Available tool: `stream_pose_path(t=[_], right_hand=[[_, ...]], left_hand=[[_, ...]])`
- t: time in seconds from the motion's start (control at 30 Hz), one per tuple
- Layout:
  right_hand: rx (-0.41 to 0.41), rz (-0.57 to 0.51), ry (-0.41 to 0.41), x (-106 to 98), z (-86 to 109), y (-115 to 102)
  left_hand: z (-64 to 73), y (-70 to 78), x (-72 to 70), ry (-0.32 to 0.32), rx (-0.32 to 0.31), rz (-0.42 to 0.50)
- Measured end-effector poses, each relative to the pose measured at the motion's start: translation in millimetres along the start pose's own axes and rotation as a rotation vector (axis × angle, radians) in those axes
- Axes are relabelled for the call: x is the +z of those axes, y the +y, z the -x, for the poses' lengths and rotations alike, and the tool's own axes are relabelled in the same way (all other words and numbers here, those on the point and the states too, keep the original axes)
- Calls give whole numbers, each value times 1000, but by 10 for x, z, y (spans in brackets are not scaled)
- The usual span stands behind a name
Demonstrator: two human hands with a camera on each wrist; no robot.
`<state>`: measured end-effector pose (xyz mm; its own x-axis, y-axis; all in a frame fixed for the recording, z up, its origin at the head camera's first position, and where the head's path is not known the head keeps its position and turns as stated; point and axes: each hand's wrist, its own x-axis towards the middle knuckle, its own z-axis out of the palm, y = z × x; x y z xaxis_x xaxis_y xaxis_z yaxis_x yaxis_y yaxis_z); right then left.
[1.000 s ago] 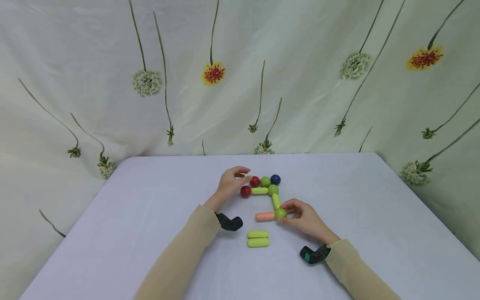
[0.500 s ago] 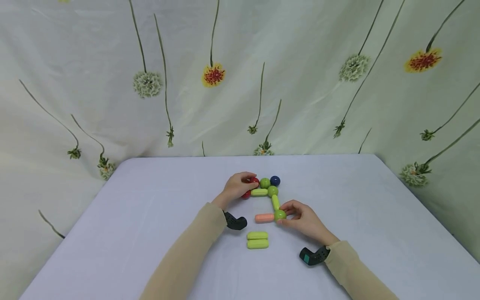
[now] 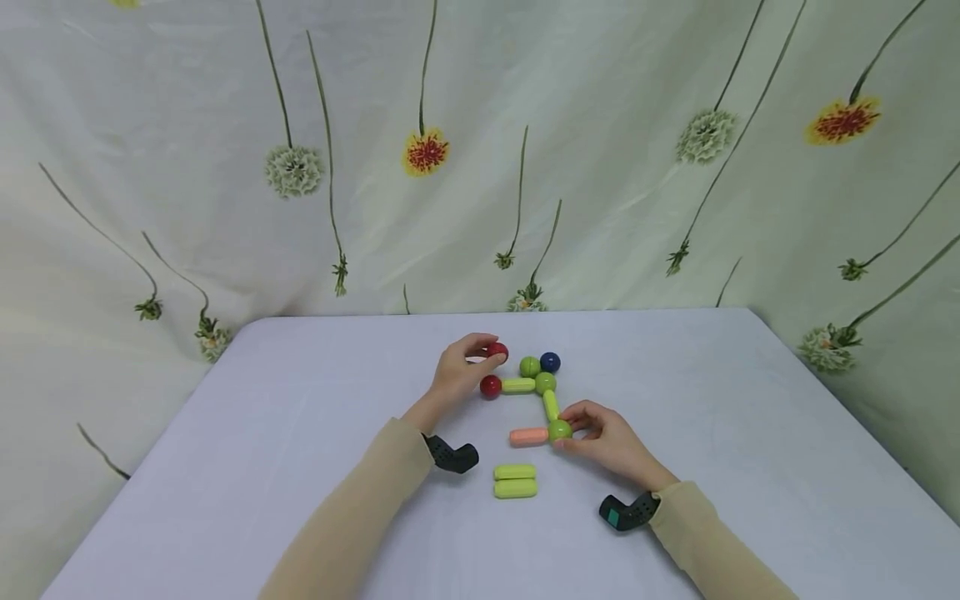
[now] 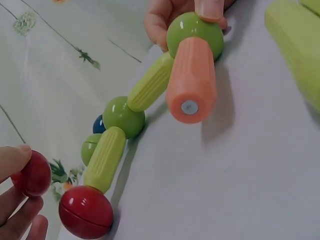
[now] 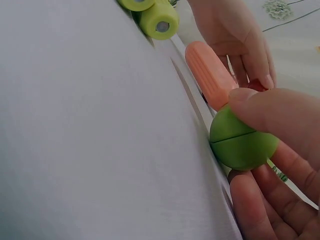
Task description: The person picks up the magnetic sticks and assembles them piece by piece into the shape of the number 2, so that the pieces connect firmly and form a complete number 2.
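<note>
My left hand (image 3: 459,367) pinches a red ball (image 4: 37,173) between thumb and fingers, just beyond the red end ball (image 4: 86,212) of a joined chain. From that end ball a yellow-green rod (image 4: 105,159) runs to a green ball (image 4: 124,117). A second yellow-green rod (image 4: 150,82) links it to the near green ball (image 5: 243,137). My right hand (image 3: 609,440) holds this near ball between thumb and fingers. An orange rod (image 4: 193,80) sticks out leftward from it, a metal disc showing in its free end.
A loose-looking green ball (image 3: 529,367) and a dark blue ball (image 3: 550,362) sit side by side behind the chain. Two yellow-green rods (image 3: 515,488) lie parallel in front of it. A flowered cloth (image 3: 615,167) hangs behind the white table (image 3: 225,467).
My left hand has reached right, taken the red ball from beside the green one at the back, and drawn it left. The right hand stays on the near green ball.
</note>
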<state>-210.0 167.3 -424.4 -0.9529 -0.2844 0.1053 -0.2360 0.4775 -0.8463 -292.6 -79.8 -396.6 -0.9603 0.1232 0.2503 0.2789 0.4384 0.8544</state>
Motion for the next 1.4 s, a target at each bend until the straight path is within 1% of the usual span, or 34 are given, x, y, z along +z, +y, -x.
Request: stream_pose_path(t=[0.07,0.23,0.3,0.37,0.43,0.53,0.67,0.77,0.9,1.03,1.17,1.27,1.4], right_hand=[[-8,0,-4,-19,39,-97],[-6,2,-19,-63,134,-331],[2,7,-18,-63,147,-361],[1,9,-16,-63,148,-368],[-5,8,-14,-60,132,-336],[1,7,-6,-33,76,-193],[5,18,0,-1,-3,16],[-8,18,-8,1,-30,83],[-17,4,-18,5,-35,113],[-14,-1,-17,5,-29,118],[-15,2,-10,3,-28,116],[-16,6,-14,3,-32,116],[-14,15,-14,6,-29,86]], left_hand=[[44,29,-27,14,13,7],[191,110,-107,22,61,88],[264,147,-141,21,75,120],[346,181,-168,24,74,134],[430,191,-180,27,62,151],[561,159,-161,25,54,186],[733,26,-84,1,25,258],[828,-87,-23,-21,-20,282],[876,-172,19,-47,-65,282],[892,-149,20,-93,-90,251],[912,-65,14,-132,-78,207],[928,-10,5,-147,-62,189],[925,-32,5,-158,-54,151]])
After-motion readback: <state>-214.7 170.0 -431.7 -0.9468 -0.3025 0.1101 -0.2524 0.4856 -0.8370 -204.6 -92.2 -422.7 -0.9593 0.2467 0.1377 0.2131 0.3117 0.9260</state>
